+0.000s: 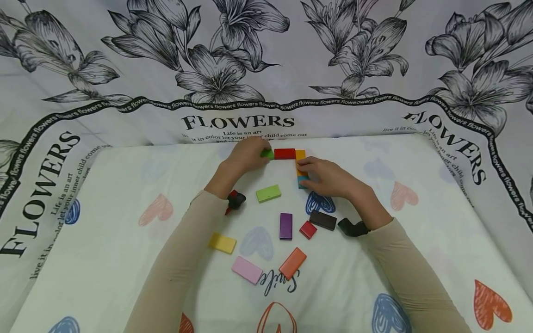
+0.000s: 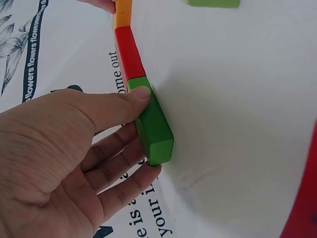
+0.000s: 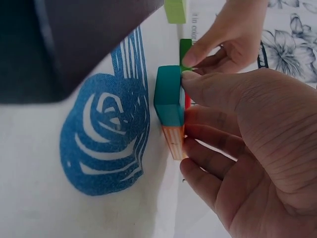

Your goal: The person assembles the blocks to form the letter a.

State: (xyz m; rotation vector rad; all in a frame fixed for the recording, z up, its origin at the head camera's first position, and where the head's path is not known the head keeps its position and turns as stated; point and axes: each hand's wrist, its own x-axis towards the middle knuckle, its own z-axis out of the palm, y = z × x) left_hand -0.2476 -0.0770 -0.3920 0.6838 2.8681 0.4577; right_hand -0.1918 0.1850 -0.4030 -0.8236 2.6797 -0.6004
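In the left wrist view my left hand [image 2: 74, 134] pinches a dark green block [image 2: 156, 124], thumb on its upper face and fingertips at its far side and end. The green block's other end meets a red block [image 1: 285, 154]. An orange block [image 1: 300, 162] adjoins the red one at a corner, and a teal block [image 3: 168, 94] continues from it toward the person. With thumb and fingers, my right hand [image 1: 326, 176] holds the teal block; some fingertips touch the orange block's side. In the head view both hands partly cover the blocks they touch.
Nearer the person lie loose blocks: light green [image 1: 268, 194], purple [image 1: 286, 226], black [image 1: 322, 220], small red [image 1: 308, 230], yellow [image 1: 222, 243], pink [image 1: 247, 270] and orange-red [image 1: 293, 263]. They rest on a white heart-printed cloth [image 1: 333, 286]. Flower-printed fabric [image 1: 354, 115] lies beyond.
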